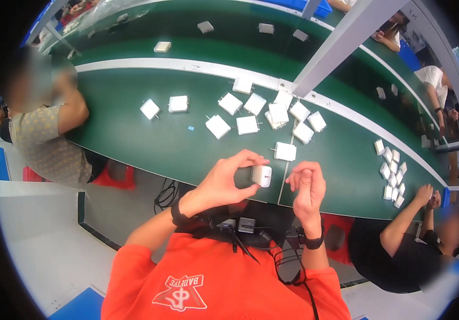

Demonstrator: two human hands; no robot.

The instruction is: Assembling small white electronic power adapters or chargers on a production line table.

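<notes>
Between the thumb and fingers of my left hand (226, 181) is a white plug-in power adapter (262, 176), its end face with a small slot turned up toward me. My right hand (307, 186) is just to the right of it, apart from it, with fingers curled in against the thumb. Whether anything sits inside those fingers is hidden. Ahead of my hands several more white adapters with metal prongs lie loosely grouped on the green table; the nearest adapter (285, 151) lies just beyond both hands. Two stacked adapters (278, 113) are in the middle of the group.
Farther left lie two adapters, one tilted (150, 109), and a small blue scrap (191, 128). Past the white rail (187, 65), a green conveyor belt (234, 40) carries spaced adapters. A grey post (341, 45) rises ahead right. Co-workers sit at left and right; another adapter cluster (392, 167) lies right.
</notes>
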